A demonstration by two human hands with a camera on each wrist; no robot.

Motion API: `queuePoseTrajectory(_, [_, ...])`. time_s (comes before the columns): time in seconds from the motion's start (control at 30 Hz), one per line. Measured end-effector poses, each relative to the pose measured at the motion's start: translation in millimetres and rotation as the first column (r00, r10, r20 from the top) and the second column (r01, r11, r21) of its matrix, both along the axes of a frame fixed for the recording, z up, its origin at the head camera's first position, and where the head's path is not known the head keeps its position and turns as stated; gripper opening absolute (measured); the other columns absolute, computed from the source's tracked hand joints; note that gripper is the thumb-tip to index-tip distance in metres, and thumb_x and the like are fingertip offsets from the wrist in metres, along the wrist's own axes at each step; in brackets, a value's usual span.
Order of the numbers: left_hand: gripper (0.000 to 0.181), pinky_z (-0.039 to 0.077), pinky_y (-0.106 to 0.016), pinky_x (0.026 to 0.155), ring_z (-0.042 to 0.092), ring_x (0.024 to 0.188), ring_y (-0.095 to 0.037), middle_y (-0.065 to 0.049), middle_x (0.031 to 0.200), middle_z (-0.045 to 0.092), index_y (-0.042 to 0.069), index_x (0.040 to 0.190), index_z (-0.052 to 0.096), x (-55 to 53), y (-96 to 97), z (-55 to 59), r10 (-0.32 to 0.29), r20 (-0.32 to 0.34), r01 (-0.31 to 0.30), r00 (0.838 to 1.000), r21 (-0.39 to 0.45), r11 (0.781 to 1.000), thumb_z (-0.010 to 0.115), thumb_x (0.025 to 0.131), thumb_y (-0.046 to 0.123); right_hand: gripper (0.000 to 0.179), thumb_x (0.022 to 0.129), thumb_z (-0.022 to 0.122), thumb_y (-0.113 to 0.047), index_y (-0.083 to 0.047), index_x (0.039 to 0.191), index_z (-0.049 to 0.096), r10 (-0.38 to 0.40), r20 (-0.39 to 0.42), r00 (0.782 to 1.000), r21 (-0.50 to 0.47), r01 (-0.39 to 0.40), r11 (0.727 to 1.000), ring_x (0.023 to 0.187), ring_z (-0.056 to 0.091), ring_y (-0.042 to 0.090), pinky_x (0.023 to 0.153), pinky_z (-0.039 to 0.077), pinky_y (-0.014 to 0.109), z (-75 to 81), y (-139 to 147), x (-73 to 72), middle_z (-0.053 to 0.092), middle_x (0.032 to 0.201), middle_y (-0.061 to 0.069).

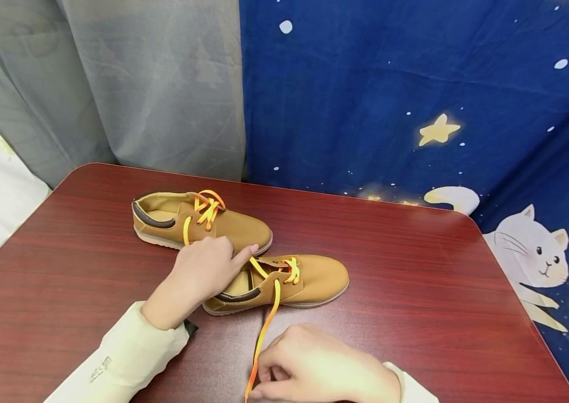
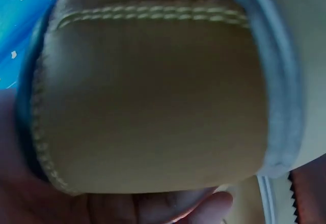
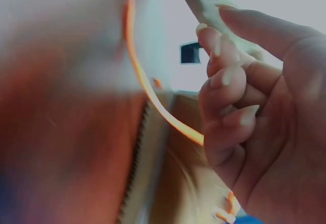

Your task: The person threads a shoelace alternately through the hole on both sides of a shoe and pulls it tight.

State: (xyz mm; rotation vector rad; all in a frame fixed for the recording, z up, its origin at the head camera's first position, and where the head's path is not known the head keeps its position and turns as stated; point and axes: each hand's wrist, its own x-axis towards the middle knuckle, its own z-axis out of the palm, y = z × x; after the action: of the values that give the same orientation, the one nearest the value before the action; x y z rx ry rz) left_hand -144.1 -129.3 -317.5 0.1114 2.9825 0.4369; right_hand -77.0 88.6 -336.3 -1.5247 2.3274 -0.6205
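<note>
Two tan shoes with orange-yellow laces lie on the table, toes to the right. My left hand (image 1: 206,266) is over the opening of the near shoe (image 1: 316,280). It pinches one lace (image 1: 259,267) of that shoe by the thumb; its fingertips are partly hidden. The shoe's heel (image 2: 158,102) fills much of the left wrist view. In front of the near shoe, my right hand (image 1: 314,366) has loosely bent fingers. The other lace (image 1: 267,324) runs past those fingers; in the right wrist view it passes behind them, outside the thumb-finger gap.
The far shoe (image 1: 244,226) stands behind and left of the near one, its own laces (image 1: 210,210) hanging loose. Both shoes rest on a reddish-brown table (image 1: 415,268). Grey (image 1: 163,84) and blue star-print curtains (image 1: 365,95) hang behind the table.
</note>
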Motion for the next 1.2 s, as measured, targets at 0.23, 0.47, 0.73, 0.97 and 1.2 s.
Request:
queuePoseTrajectory(0.23, [0.053, 0.035, -0.034, 0.052, 0.050, 0.058, -0.018, 0.001, 0.060, 0.048, 0.019, 0.061, 0.055, -4.4, -1.1, -3.8, -0.028, 0.039, 0.022, 0.999, 0.127, 0.992, 0.051, 0.101, 0.053, 0.019, 0.096, 0.069, -0.038, -0.029, 0.079, 0.068, -0.075, -0.117, 0.990, -0.178, 0.053, 0.983, 0.061, 0.037, -0.017, 0.057, 0.030, 0.000, 28.8, 10.7, -24.9, 0.051, 0.062, -0.021])
queuePoseTrajectory(0.47, [0.027, 0.035, -0.029, 0.056, 0.048, 0.061, -0.012, 0.007, 0.065, 0.056, 0.022, 0.077, 0.071, -9.7, -2.1, -5.1, -0.053, 0.015, 0.047, 0.998, 0.291, 0.956, 0.068, 0.095, 0.042, 0.015, 0.088, 0.078, -0.030, -0.027, 0.075, 0.069, -0.432, -0.302, 0.850, -0.322, 0.335, 0.885, 0.057, 0.044, -0.010, 0.054, 0.037, 0.010, 51.7, 19.0, -45.8, 0.058, 0.062, -0.020])
queuePoseTrajectory(0.73, [0.018, 0.049, -0.026, 0.073, 0.064, 0.075, -0.008, 0.001, 0.084, 0.071, 0.013, 0.086, 0.068, -16.9, -7.7, -7.0, -0.041, -0.007, 0.039, 0.999, 0.479, 0.877, 0.078, 0.088, 0.028, 0.015, 0.089, 0.076, -0.035, -0.029, 0.076, 0.070, -0.574, -0.236, 0.785, -0.275, 0.512, 0.814, 0.057, 0.048, -0.007, 0.056, 0.042, 0.018, 53.2, 19.9, -62.7, 0.056, 0.062, -0.021])
queuePoseTrajectory(0.97, [0.023, 0.044, -0.022, 0.068, 0.058, 0.073, -0.010, 0.000, 0.074, 0.071, 0.008, 0.098, 0.066, -23.9, -12.3, -8.8, -0.054, -0.003, 0.042, 0.999, 0.676, 0.736, 0.078, 0.088, 0.024, 0.007, 0.089, 0.077, -0.023, -0.021, 0.095, 0.077, -0.503, -0.190, 0.843, -0.256, 0.452, 0.855, 0.079, 0.065, 0.002, 0.073, 0.054, 0.023, 31.7, 17.7, -82.5, 0.071, 0.086, -0.011])
queuePoseTrajectory(1.2, [0.029, 0.058, -0.025, 0.082, 0.073, 0.085, -0.010, -0.010, 0.094, 0.079, -0.002, 0.115, 0.068, -28.2, -15.5, -5.8, -0.084, 0.056, -0.004, 0.995, 0.856, 0.518, 0.060, 0.102, 0.022, 0.018, 0.094, 0.073, -0.023, -0.016, 0.110, 0.077, -0.386, -0.102, 0.917, -0.249, 0.353, 0.902, 0.101, 0.069, 0.006, 0.090, 0.055, 0.027, 16.4, 19.8, -95.5, 0.076, 0.105, -0.008])
